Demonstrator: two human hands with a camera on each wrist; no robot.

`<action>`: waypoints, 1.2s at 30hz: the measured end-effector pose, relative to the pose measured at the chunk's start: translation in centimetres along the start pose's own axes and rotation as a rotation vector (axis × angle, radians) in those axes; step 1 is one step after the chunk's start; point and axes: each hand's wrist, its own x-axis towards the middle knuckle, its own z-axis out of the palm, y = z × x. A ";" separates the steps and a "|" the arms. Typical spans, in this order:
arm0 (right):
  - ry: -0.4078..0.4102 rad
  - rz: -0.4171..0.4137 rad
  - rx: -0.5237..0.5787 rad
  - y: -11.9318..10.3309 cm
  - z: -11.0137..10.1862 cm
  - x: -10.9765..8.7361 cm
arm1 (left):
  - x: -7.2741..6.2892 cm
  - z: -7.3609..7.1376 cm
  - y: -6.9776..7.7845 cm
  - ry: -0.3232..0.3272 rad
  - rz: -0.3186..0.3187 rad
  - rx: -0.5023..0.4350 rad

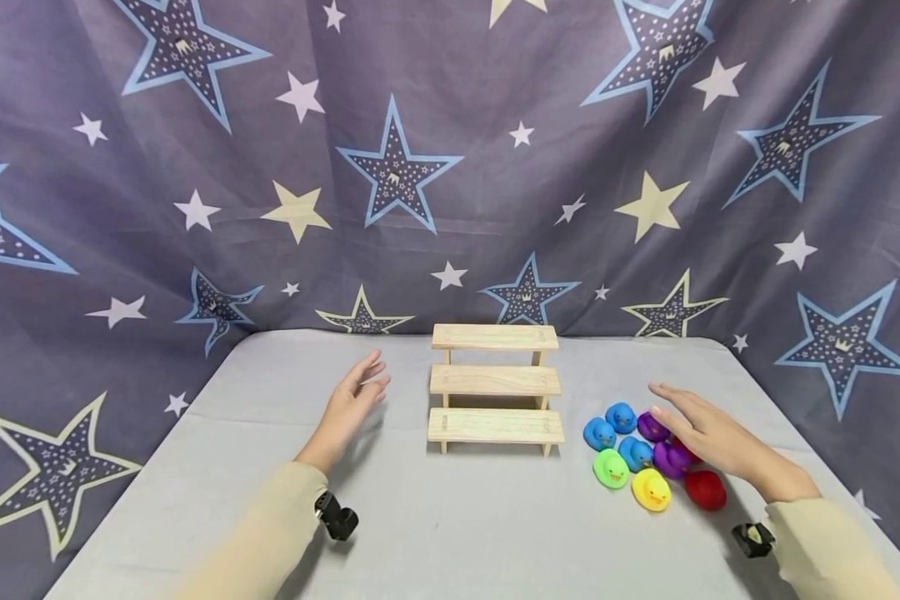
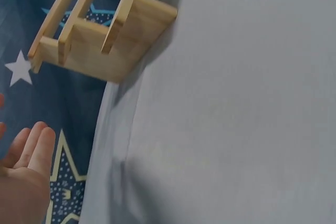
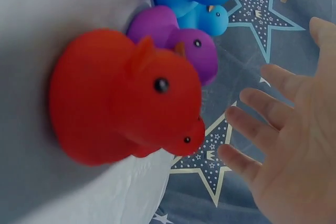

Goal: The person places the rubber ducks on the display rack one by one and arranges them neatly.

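My right hand (image 1: 723, 437) hovers over the back right of a group of small rubber ducks, fingers extended and holding nothing. Nearest to it are a purple duck (image 1: 671, 461) and a red duck (image 1: 706, 490); a second red duck (image 3: 190, 139) is mostly hidden behind the first in the right wrist view. Three blue ducks, one of them a blue duck (image 1: 621, 417), sit on the group's far left side. A green duck (image 1: 611, 469) and a yellow duck (image 1: 652, 490) lie at the front. Left of the wooden steps, my left hand (image 1: 347, 412) is raised with relaxed fingers and nothing in it.
A three-tier wooden step stand (image 1: 495, 426) stands at the middle back of the grey-covered table (image 1: 450, 533), between the hands. Behind the table hangs a dark curtain (image 1: 450, 75) with stars. Each wrist wears a small black device.
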 end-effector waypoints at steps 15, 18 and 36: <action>0.013 -0.031 0.012 -0.4 0.3 0.5 | 1.0 5.8 -0.8 -0.039 -0.124 -0.199; 0.015 -0.041 0.009 -0.6 0.2 0.6 | 1.1 6.6 -0.9 -0.054 -0.149 -0.233; -0.070 -0.068 -0.046 -1.8 -0.2 2.0 | 1.8 7.7 -1.3 -0.079 -0.162 -0.363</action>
